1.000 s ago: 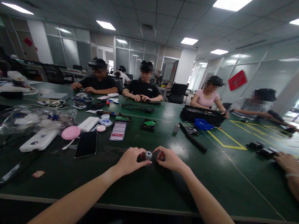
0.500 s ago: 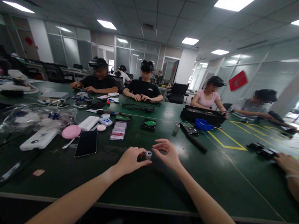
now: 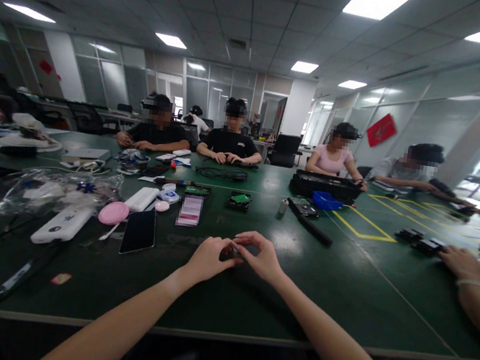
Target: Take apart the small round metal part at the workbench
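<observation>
My left hand (image 3: 210,257) is curled round a small silver metal cylinder (image 3: 235,251) above the green table, gripping it between thumb and fingers. Thumb and fingertips of my right hand (image 3: 261,256) are pinched together at the top of that cylinder. The fingers hide most of the cylinder, so its exact kind cannot be made out. Farther off, a similar silver cylinder (image 3: 283,206) stands upright on the table. Beyond my hands lies a hard drive (image 3: 238,201) with a green circuit board.
To the left lie a black phone (image 3: 139,232), a pink round object (image 3: 113,213), a white device (image 3: 62,224) and clear plastic bags (image 3: 40,189). A black strip (image 3: 314,230) and a blue tray (image 3: 326,201) lie to the right. A co-worker's hand (image 3: 462,261) is at far right; several people sit opposite.
My right hand has moved left and slightly down, from beside the cylinder onto its top, and its fingers have closed. My left hand keeps its hold in about the same place.
</observation>
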Tool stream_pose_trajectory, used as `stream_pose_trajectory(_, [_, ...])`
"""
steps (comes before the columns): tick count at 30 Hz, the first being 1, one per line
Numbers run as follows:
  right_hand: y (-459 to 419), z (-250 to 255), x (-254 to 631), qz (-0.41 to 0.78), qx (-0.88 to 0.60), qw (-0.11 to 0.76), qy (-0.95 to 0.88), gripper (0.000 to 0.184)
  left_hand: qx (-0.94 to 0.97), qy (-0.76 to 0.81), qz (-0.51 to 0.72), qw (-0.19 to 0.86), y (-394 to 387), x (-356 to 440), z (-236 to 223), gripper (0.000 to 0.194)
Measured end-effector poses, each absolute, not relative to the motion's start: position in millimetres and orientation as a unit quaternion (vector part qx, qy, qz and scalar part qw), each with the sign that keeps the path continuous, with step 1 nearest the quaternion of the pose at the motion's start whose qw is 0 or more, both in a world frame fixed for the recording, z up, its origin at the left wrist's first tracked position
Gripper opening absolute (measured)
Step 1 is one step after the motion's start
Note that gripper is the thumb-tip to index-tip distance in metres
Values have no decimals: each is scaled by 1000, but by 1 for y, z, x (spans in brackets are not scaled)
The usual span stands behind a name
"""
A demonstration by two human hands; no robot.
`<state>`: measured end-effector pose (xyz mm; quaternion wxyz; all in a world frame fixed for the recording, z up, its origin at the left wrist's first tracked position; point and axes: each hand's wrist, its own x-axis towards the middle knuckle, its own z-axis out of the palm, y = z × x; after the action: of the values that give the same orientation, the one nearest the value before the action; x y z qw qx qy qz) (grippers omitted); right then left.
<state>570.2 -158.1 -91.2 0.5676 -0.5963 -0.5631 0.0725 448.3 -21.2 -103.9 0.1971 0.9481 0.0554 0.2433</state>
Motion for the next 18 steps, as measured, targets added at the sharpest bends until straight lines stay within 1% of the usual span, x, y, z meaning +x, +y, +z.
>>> stream_pose_trajectory(10, [-164,-83,570,46,-610,543,-575,23,950,49,242,193,-21,448,-103,34])
stream_pose_trajectory(18, [-163,-84,574,35,-615,541,-572,27,952,54,236,188,-22,448,-102,37])
